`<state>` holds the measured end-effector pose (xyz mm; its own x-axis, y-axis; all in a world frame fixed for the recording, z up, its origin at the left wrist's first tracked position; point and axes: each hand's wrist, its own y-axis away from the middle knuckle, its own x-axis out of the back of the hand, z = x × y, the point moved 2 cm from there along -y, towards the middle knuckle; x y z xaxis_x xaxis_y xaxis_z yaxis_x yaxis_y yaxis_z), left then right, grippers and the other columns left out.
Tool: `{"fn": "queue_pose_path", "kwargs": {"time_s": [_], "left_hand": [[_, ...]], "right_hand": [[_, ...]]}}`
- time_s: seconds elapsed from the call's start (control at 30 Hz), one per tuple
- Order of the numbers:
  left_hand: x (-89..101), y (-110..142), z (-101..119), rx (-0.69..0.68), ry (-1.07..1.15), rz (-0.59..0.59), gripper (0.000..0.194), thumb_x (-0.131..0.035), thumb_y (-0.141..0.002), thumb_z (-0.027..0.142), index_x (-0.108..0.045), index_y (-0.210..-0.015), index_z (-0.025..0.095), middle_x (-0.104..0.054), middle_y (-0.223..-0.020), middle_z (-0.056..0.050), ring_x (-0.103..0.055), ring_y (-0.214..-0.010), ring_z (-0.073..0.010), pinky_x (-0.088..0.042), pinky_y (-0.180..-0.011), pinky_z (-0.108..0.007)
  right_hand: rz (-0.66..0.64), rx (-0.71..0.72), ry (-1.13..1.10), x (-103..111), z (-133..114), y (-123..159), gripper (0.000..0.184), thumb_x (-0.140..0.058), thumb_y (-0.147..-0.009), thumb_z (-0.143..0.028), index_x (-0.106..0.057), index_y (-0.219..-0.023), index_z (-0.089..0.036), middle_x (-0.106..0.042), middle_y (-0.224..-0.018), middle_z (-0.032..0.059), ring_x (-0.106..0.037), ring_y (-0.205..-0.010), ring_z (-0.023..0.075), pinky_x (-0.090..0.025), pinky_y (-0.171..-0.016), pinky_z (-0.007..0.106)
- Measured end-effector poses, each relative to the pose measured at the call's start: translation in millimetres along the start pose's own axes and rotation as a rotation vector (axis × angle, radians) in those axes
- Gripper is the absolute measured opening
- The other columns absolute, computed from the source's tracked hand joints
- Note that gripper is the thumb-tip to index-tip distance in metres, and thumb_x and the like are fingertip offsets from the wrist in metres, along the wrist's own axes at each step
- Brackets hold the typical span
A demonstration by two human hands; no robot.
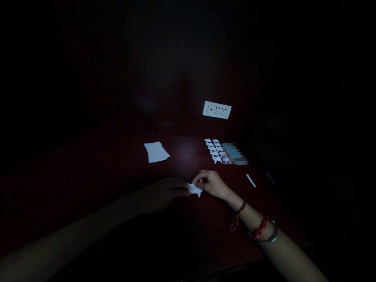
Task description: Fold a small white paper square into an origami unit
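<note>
A small piece of folded white paper with pointed corners lies between my two hands, low over the dark red table. My left hand, in shadow with a ring on one finger, pinches its left edge. From the other side my right hand grips the upper right part between thumb and curled fingers. Beyond my right hand, several small folded paper pieces stand in two rows. A stack of white paper sheets lies farther back on the left.
Beside the folded rows lies a flat bluish object, blurred by pixels. A narrow white strip rests right of my right hand. A white power socket sits on the wall behind. The table's front edge shows at the bottom; the surroundings are very dark.
</note>
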<state>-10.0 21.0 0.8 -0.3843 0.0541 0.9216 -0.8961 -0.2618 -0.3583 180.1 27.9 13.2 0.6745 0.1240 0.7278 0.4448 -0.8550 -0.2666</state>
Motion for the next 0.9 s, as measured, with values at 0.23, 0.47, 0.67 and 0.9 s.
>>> {"fn": "queue_pose_path", "kwargs": {"time_s": [0.23, 0.47, 0.67, 0.9], "left_hand": [[-6.6, 1, -3, 0.022, -0.033, 0.002, 0.051, -0.042, -0.074, 0.002, -0.041, -0.118, 0.027, -0.046, -0.118, -0.002, -0.041, -0.108, -0.0191, -0.034, -0.089, -0.036], [-6.7, -1, 7, 0.053, -0.040, 0.040, 0.049, -0.041, -0.075, 0.003, -0.040, -0.120, 0.023, -0.042, -0.121, -0.006, -0.041, -0.108, -0.0198, -0.037, -0.088, -0.035], [-11.9, 4, 3, 0.078, -0.125, 0.012, 0.054, -0.040, -0.074, 0.000, -0.037, -0.121, 0.024, -0.035, -0.128, -0.006, -0.033, -0.116, -0.0217, -0.032, -0.092, -0.040], [-14.0, 4, 0, 0.076, -0.210, -0.062, 0.053, -0.042, -0.075, 0.005, -0.033, -0.124, 0.026, -0.039, -0.126, -0.005, -0.041, -0.109, -0.0220, -0.030, -0.089, -0.039]], "right_hand": [[-0.087, 0.311, 0.134, 7, -6, 6, 0.017, -0.049, -0.077, -0.012, -0.064, -0.083, -0.016, -0.061, -0.083, 0.0032, -0.053, -0.080, 0.0121, -0.041, -0.075, 0.024], [-0.120, 0.389, 0.194, 8, -6, 8, 0.019, -0.047, -0.078, -0.010, -0.063, -0.085, -0.016, -0.061, -0.086, 0.0037, -0.053, -0.081, 0.0127, -0.040, -0.078, 0.027], [-0.128, 0.397, 0.214, 6, -6, 8, 0.019, -0.046, -0.078, -0.009, -0.062, -0.086, -0.016, -0.059, -0.088, 0.0038, -0.051, -0.084, 0.0124, -0.041, -0.079, 0.027], [-0.155, 0.411, 0.302, 7, -10, 11, 0.022, -0.044, -0.077, -0.005, -0.060, -0.089, -0.014, -0.057, -0.091, 0.0048, -0.049, -0.088, 0.0126, -0.039, -0.081, 0.027]]}}
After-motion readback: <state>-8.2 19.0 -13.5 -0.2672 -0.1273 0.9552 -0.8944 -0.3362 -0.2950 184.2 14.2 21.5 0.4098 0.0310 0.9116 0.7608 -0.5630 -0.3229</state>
